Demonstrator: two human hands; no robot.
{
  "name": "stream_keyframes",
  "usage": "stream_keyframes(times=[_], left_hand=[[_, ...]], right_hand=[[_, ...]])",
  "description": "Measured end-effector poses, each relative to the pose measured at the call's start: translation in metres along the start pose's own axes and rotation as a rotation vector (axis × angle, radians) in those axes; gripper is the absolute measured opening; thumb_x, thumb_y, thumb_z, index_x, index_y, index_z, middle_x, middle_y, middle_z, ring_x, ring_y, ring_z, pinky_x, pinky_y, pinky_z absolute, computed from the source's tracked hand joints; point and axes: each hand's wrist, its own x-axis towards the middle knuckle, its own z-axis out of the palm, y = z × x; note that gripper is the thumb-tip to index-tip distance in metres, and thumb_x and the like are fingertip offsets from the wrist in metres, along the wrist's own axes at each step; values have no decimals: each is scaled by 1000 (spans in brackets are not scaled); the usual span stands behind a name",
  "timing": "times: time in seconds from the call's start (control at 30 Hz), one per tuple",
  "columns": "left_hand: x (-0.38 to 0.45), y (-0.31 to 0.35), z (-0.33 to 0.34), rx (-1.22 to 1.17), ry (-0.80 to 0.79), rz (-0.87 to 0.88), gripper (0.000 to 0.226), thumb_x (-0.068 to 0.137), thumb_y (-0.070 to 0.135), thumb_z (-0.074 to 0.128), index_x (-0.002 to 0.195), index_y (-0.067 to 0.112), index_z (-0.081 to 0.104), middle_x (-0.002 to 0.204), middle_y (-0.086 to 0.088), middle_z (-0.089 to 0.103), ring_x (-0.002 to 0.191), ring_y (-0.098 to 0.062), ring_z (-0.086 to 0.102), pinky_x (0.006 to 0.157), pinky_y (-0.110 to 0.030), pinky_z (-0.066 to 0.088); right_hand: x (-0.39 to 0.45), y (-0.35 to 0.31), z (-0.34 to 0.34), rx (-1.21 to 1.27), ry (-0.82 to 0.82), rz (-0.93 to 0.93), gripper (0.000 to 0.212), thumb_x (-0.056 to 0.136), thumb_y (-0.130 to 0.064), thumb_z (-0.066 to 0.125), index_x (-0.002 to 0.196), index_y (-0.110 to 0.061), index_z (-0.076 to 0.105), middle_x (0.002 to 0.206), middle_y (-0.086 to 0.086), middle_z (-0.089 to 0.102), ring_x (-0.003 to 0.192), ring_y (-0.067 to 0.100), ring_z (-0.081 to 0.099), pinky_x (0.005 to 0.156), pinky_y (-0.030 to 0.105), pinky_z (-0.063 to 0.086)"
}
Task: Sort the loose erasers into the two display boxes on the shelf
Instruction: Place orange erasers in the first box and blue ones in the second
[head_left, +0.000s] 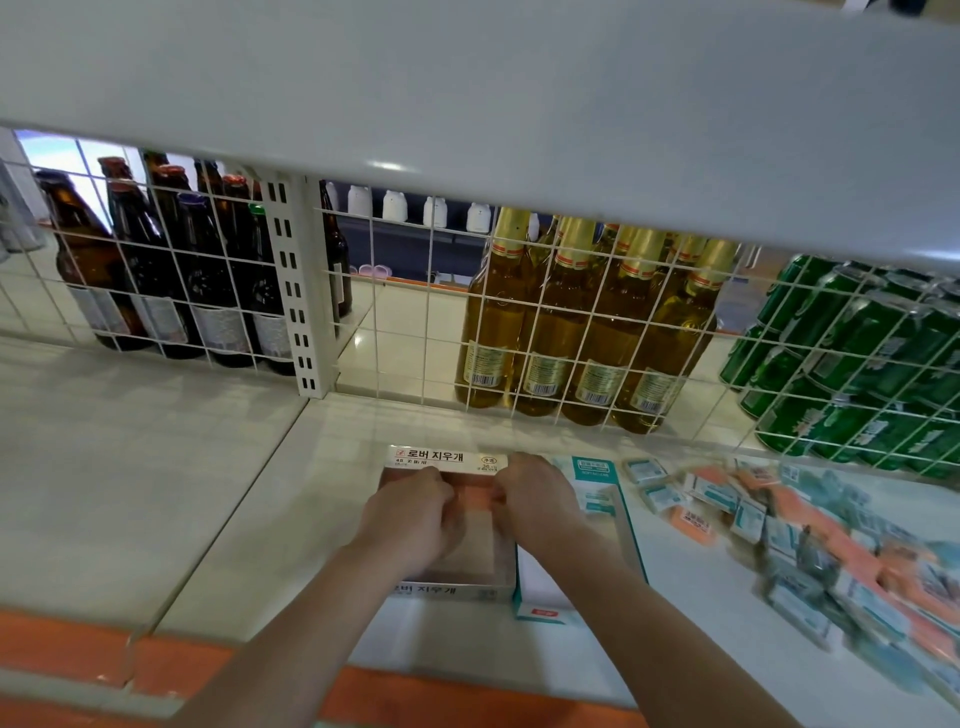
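Both hands are inside the orange display box (451, 584) on the shelf (234, 493), at its back end under the upright lid flap. Left hand (410, 512) and right hand (535, 499) have fingers curled toward each other over orange erasers (475, 496) in the box; each grip looks closed on them, exact contact blurred. Teal display box (621, 512) sits touching the orange one's right side. Loose erasers (810, 540), orange and teal mixed, are piled well right of both hands. Bottles (571, 332) stand behind the wire grid.
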Motion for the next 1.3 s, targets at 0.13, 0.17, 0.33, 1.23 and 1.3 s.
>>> stream_keyframes(times=[0.13,0.17,0.33,1.23,1.3], left_hand=[[-1,-1,0,-7,-23,-11,32,92,39,40,93,17,64,110,1,57,100,-22,58,71,-28,42],[-1,0,-1,-9,-36,-8,32,92,38,41,94,17,64,111,1,56,101,-22,57,72,-28,42],[-3,0,-4,-108,-53,-62,29,90,37,44,94,15,64,112,0,59,103,-22,57,76,-28,45],[-1,100,1,-348,-70,134,23,92,20,50,112,20,61,116,5,61,100,-10,57,87,-27,49],[0,106,5,-342,-90,143,24,93,20,49,114,20,60,119,5,60,104,-11,56,90,-28,48]], right_hand=[[-1,-2,0,-4,-10,3,24,91,-15,49,110,-12,63,110,8,57,102,25,56,83,33,47],[-1,-2,-1,-6,-6,3,24,91,-14,48,111,-12,63,110,8,57,102,26,56,83,33,47],[-5,2,-5,67,4,4,23,90,-18,51,108,-14,65,108,5,55,100,22,55,83,29,46],[-79,160,-39,169,79,361,27,90,-17,50,113,-12,64,118,9,62,106,25,57,86,28,44],[-82,166,-39,173,68,393,29,91,-16,49,116,-9,62,120,11,62,109,26,57,90,30,44]])
